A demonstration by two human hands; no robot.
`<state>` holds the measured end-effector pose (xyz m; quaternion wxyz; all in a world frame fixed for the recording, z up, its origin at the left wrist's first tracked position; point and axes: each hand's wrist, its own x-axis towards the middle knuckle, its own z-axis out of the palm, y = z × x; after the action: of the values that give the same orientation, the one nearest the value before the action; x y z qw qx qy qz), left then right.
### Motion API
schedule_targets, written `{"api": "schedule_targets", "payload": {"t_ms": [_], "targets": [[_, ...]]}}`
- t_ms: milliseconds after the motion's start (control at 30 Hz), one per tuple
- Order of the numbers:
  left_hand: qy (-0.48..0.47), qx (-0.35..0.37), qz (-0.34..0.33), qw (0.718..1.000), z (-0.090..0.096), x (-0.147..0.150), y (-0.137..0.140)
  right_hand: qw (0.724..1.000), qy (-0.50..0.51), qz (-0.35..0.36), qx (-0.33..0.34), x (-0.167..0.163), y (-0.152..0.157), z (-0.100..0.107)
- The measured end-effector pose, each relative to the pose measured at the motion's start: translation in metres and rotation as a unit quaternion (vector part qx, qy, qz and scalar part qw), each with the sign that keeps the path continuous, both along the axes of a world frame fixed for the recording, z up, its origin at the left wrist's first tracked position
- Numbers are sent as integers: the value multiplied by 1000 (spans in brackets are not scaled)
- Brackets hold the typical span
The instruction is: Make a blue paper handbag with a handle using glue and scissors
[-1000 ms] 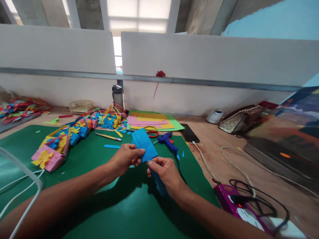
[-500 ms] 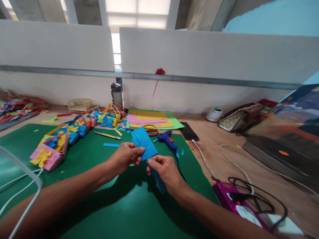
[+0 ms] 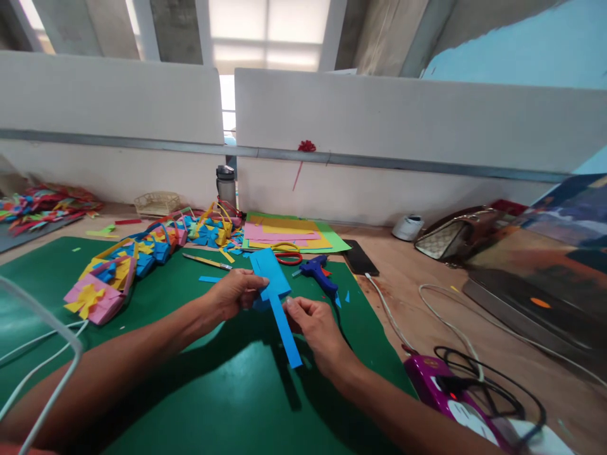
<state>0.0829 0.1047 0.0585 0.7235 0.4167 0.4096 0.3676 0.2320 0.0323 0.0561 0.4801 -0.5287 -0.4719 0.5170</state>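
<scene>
While a green mat (image 3: 227, 404) spreads across the near middle, a row of paper baskets (image 3: 146, 261) runs along its far left, and a stack of coloured paper sheets (image 3: 294, 229) lies at its far edge. Above the mat, a folded blue paper piece (image 3: 272, 268) with a narrow strip (image 3: 286, 332) slanting near and right is pinched by the left hand (image 3: 234, 294), whereas the right hand (image 3: 315, 325) curls its thumb and fingers nearly together beside the strip, its hold impossible to tell. Farther right lies a blue hot glue gun (image 3: 315, 268), farther left a slim utility knife (image 3: 206, 260)
</scene>
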Motion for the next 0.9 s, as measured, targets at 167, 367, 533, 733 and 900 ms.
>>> {"api": "schedule_targets", "payload": {"t_ms": [167, 367, 533, 733, 900], "targets": [[-6, 14, 8, 1000, -1, -1, 6, 1000, 3, 0, 1, 0, 0, -3], [-2, 46, 28, 999, -9, -1, 8, 999, -33, 25, -5, 0, -2, -5], [-3, 108, 108, 988, -7, -9, 16, 997, -51, 49, 20, -2, -6, -7], [-20, 177, 227, 958, 3, -31, 41, 952, -265, 121, 92, -9, 8, -4], [-42, 188, 281, 940, 8, -43, 53, 850, -499, 98, 138, -1, 77, 13]]}}
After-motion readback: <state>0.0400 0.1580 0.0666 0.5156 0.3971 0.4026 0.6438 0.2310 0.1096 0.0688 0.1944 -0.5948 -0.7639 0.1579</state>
